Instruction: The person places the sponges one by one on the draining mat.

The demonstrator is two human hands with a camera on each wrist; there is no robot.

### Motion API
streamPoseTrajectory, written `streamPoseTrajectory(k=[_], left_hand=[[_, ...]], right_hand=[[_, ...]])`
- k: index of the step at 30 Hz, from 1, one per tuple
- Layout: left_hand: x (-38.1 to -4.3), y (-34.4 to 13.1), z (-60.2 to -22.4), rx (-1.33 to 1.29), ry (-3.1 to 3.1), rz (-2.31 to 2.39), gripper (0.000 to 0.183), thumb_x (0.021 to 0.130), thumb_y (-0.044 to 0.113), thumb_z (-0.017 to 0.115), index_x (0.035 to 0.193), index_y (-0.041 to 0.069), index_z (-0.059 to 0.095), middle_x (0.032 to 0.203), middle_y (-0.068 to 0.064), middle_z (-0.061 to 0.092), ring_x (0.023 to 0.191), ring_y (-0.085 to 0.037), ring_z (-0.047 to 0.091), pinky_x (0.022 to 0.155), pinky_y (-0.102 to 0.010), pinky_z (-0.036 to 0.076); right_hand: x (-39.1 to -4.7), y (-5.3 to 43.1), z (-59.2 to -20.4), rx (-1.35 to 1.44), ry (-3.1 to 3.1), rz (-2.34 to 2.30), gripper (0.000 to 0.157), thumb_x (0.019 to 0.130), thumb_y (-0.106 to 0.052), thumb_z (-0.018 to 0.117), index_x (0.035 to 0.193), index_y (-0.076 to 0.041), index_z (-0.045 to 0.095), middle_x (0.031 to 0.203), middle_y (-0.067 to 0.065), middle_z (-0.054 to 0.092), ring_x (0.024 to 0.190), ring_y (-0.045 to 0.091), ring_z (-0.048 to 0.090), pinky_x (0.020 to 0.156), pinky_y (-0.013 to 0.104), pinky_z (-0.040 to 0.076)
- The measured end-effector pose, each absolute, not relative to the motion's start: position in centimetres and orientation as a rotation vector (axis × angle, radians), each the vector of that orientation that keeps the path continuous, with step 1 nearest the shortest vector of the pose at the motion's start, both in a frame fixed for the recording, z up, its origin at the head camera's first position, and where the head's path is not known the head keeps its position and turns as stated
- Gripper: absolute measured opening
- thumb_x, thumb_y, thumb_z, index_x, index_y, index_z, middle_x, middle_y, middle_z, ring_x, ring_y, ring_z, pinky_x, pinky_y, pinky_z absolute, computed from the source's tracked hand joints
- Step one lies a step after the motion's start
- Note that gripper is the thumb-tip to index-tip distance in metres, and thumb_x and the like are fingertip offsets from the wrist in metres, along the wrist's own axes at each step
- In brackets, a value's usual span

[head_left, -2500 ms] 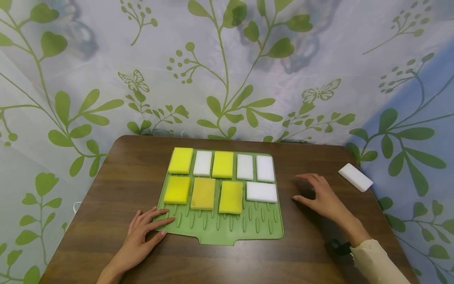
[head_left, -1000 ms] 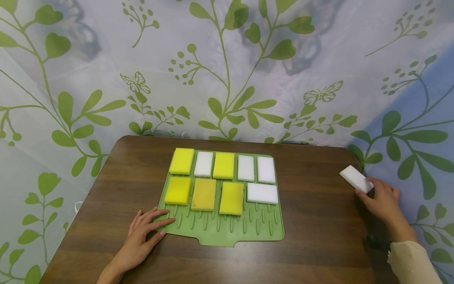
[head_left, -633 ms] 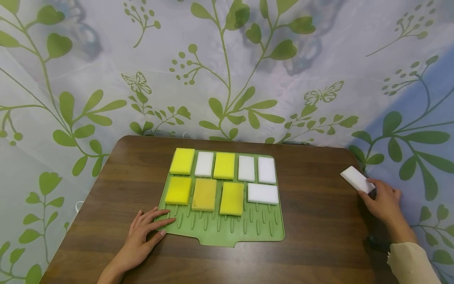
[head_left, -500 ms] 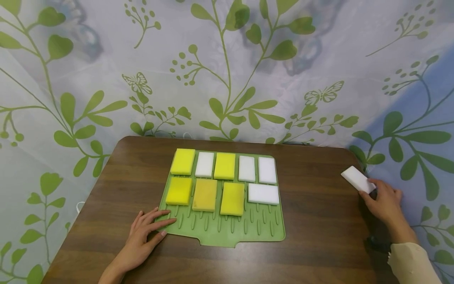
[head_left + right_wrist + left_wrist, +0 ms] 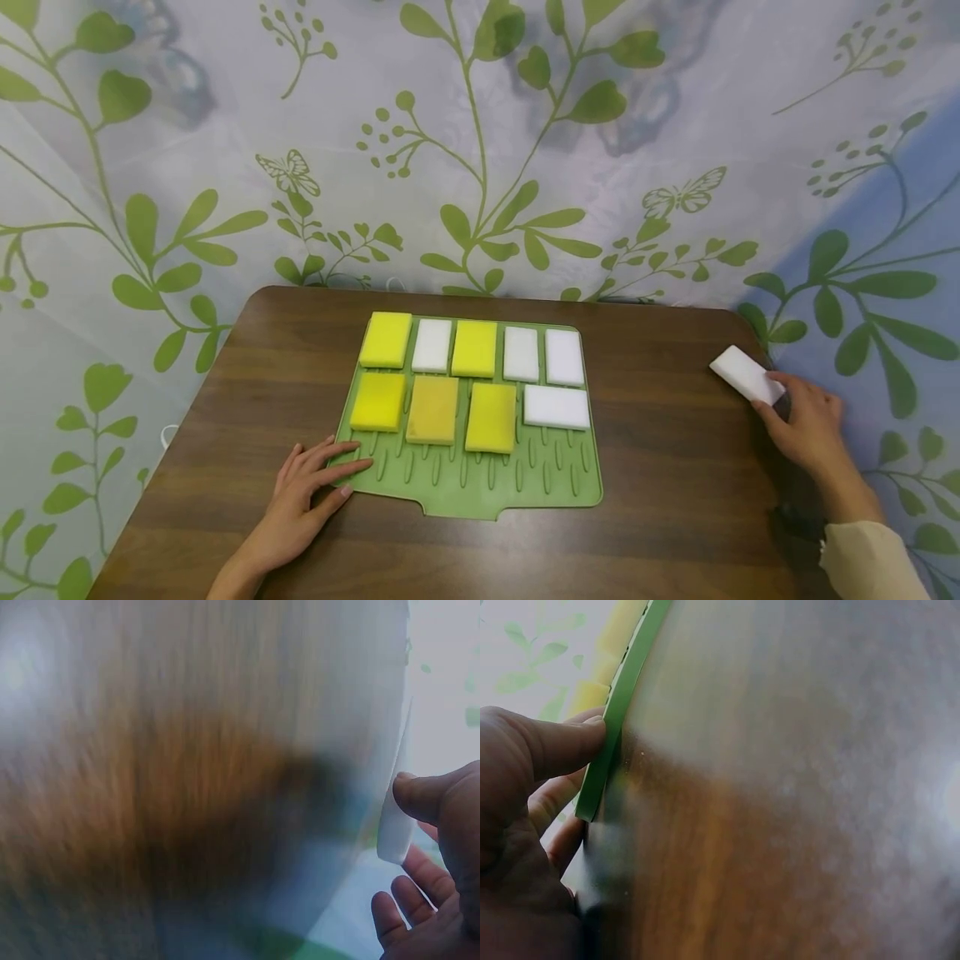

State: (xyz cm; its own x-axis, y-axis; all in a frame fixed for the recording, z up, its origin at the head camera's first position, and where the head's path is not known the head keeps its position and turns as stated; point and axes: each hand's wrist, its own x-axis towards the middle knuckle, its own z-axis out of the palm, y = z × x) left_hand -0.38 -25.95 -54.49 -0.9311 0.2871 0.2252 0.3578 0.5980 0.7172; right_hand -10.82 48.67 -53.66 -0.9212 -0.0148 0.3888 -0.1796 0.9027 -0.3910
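Observation:
At the table's right edge my right hand [image 5: 808, 425] pinches one end of a white sponge [image 5: 745, 372] between thumb and fingers. In the right wrist view the thumb lies against the white sponge [image 5: 395, 829], with other fingers behind it. My left hand [image 5: 303, 504] rests with spread, fairly straight fingers on the lower left corner of a green ribbed mat [image 5: 465, 492]. Its thumb touches the edge of the green mat [image 5: 611, 739] in the left wrist view. On the mat, two rows hold yellow sponges [image 5: 473, 349], a duller yellow sponge [image 5: 432, 410] and white sponges [image 5: 557, 407].
The mat lies on a dark brown wooden table [image 5: 660, 500] with rounded back corners. A curtain [image 5: 480, 150] printed with green leaves hangs behind the table and along its sides. A white loop [image 5: 167, 435] shows beyond the left edge.
My right hand has gone from beside the mat to the right edge and taken hold of the white sponge there. That sponge has just shifted slightly leftward. The left hand stays put.

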Motion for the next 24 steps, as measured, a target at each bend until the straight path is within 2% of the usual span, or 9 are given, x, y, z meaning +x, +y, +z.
streamPoseTrajectory(k=[2,5,7,9,14,16,18,24], left_hand=[[-0.4,-26.0,-54.5,-0.548,-2.737,-1.261,0.045,0.1,0.005,0.073,0.141,0.025,0.073,0.155,-0.009,0.058,0.161,-0.014,0.027,0.133,-0.054,-0.005],[-0.4,-26.1,-54.7,-0.54,-2.752,-1.28,0.045,0.1,0.006,0.073,0.141,0.026,0.073,0.156,-0.01,0.058,0.161,-0.02,0.028,0.132,-0.059,-0.005],[-0.4,-26.1,-54.6,-0.54,-2.754,-1.291,0.045,0.1,0.006,0.073,0.141,0.025,0.073,0.156,-0.011,0.058,0.16,-0.024,0.028,0.128,-0.07,-0.003],[-0.3,-26.2,-54.6,-0.538,-2.757,-1.293,0.046,0.099,0.005,0.074,0.14,0.025,0.073,0.156,-0.011,0.058,0.161,-0.023,0.028,0.127,-0.074,-0.003],[-0.3,-26.2,-54.5,-0.536,-2.764,-1.28,0.046,0.099,0.004,0.074,0.14,0.026,0.073,0.156,-0.008,0.058,0.162,-0.014,0.026,0.129,-0.069,-0.004],[-0.3,-26.2,-54.5,-0.535,-2.768,-1.278,0.047,0.099,0.004,0.074,0.14,0.027,0.073,0.156,-0.008,0.058,0.162,-0.015,0.026,0.129,-0.069,-0.004],[-0.3,-26.2,-54.5,-0.537,-2.766,-1.28,0.047,0.099,0.004,0.074,0.14,0.026,0.073,0.156,-0.008,0.058,0.161,-0.018,0.027,0.128,-0.071,-0.003],[-0.6,-26.2,-54.5,-0.542,-2.764,-1.282,0.047,0.099,0.004,0.074,0.14,0.026,0.073,0.156,-0.008,0.058,0.161,-0.02,0.027,0.126,-0.075,-0.002]], right_hand=[[-10.7,47.9,-53.3,0.179,-2.664,0.608,0.045,0.091,0.003,0.074,0.133,0.011,0.059,0.121,0.043,0.06,0.106,0.058,0.05,0.093,0.069,0.021],[-10.6,46.4,-52.6,0.226,-2.643,0.632,0.049,0.088,0.007,0.077,0.134,0.01,0.06,0.117,0.041,0.063,0.101,0.052,0.052,0.092,0.061,0.022],[-10.6,45.2,-52.1,0.272,-2.623,0.658,0.053,0.085,0.008,0.079,0.134,0.009,0.06,0.119,0.039,0.065,0.102,0.051,0.053,0.093,0.057,0.022],[-10.5,44.0,-51.8,0.326,-2.606,0.672,0.056,0.083,0.01,0.081,0.134,0.009,0.061,0.12,0.037,0.066,0.105,0.047,0.053,0.095,0.049,0.023],[-10.0,40.9,-50.7,0.441,-2.584,0.688,0.063,0.077,0.011,0.085,0.136,0.006,0.062,0.126,0.032,0.069,0.111,0.041,0.053,0.101,0.029,0.02],[-9.6,39.4,-50.4,0.472,-2.598,0.715,0.065,0.077,0.011,0.086,0.137,0.004,0.062,0.129,0.03,0.069,0.112,0.04,0.053,0.103,0.024,0.019],[-9.0,37.8,-50.0,0.505,-2.624,0.759,0.066,0.078,0.01,0.087,0.139,0.003,0.062,0.132,0.028,0.069,0.114,0.038,0.053,0.103,0.023,0.019],[-7.3,33.6,-49.5,0.584,-2.689,0.884,0.066,0.085,0.005,0.086,0.145,-0.005,0.061,0.141,0.019,0.066,0.123,0.026,0.045,0.099,0.032,0.027]])
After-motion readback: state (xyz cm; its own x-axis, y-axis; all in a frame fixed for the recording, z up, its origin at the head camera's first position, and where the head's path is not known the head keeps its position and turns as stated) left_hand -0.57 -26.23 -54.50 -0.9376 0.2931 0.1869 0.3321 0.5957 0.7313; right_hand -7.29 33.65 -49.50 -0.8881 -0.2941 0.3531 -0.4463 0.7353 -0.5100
